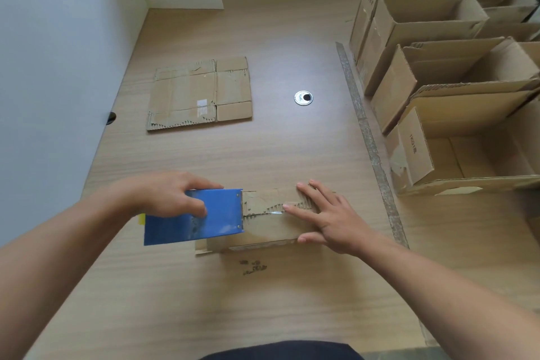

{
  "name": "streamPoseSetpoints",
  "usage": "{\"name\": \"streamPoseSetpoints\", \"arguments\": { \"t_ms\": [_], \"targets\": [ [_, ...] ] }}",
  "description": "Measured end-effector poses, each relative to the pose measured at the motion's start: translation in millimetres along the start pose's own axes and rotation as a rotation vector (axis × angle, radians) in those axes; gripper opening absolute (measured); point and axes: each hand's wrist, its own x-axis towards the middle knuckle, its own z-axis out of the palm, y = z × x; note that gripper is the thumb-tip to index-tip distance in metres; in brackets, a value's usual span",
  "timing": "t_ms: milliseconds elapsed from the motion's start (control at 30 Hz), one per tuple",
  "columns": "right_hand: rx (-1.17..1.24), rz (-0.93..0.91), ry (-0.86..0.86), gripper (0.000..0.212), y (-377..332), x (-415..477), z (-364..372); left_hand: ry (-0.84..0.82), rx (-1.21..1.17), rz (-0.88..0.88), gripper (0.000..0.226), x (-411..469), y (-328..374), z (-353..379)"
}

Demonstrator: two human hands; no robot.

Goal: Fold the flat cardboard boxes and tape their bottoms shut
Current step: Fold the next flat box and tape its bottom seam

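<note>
Under right hand, box, dispenser seemingly against it

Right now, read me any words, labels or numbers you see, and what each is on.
Nearest open box: dark print on its side, too blurred.
Far open box: dark print, too small.
Desk: dark marks, unreadable.
Flat cardboard box: white label, nothing legible.
Blue tape dispenser: no print visible.

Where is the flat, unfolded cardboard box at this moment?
In the head view the flat box lies on the table, left of the round metal grommet and beyond the left hand.
</note>
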Motion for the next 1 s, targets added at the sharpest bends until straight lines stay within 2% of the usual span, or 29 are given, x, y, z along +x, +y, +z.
{"name": "streamPoseSetpoints", "arguments": {
  "t_ms": [267, 433, 667, 1000],
  "targets": [
    [-0.07, 0.005, -0.043, 0.062, -3, 2, -4, -0.043, 0.035, 0.005, 0.045, -11, -27, -14],
    [-0.093, 0.015, -0.08, 0.062, -2, 3, -6, -0.08, 0.083, -0.048, 0.047, -17, -51, -18],
    [-0.14, 0.034, -0.122, 0.063, -3, 4, -6, -0.124, 0.005, -0.072, 0.049, -24, -89, -14],
    [-0.156, 0.094, -0.209, 0.064, -9, 5, -17, -0.136, -0.016, -0.086, 0.049, 7, -106, -1]
  ]
}}
